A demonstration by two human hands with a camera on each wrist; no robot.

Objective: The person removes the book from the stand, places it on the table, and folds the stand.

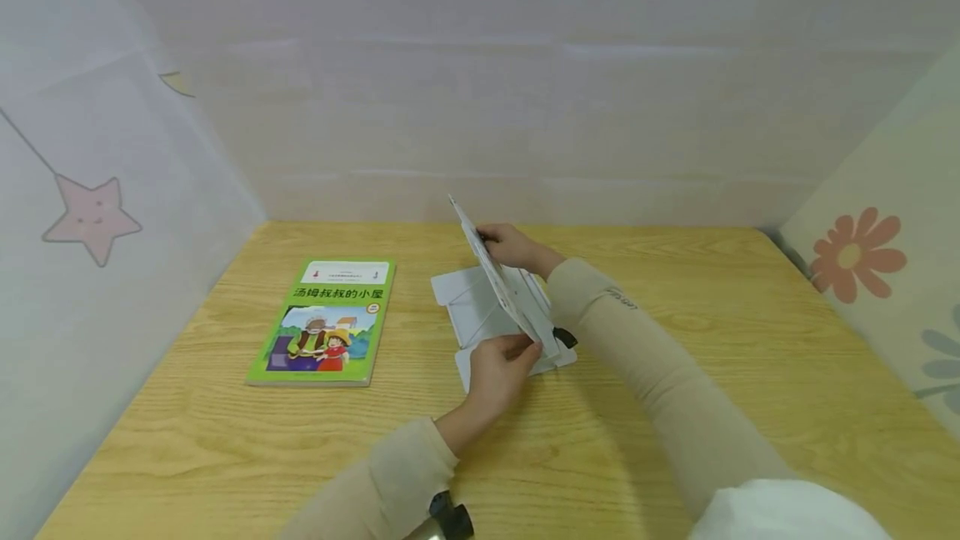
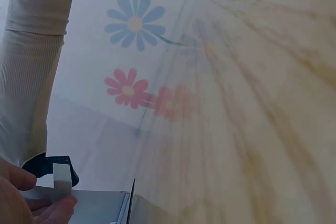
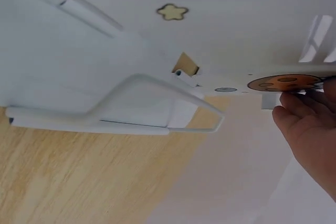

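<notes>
A white folding book stand rests on the table with one panel raised at a slant, seen nearly edge-on in the head view. My left hand pinches the near lower corner of the raised panel; in the left wrist view its fingers hold a small white tab. At the panel's far side, my right hand grips the edge, part of its fingers hidden. The right wrist view shows the printed panel face, a bent white wire bracket and an orange round print beside the right fingers.
A green picture book lies flat on the wooden table, left of the stand. White cloth with printed star and flowers hangs around the table's back and sides.
</notes>
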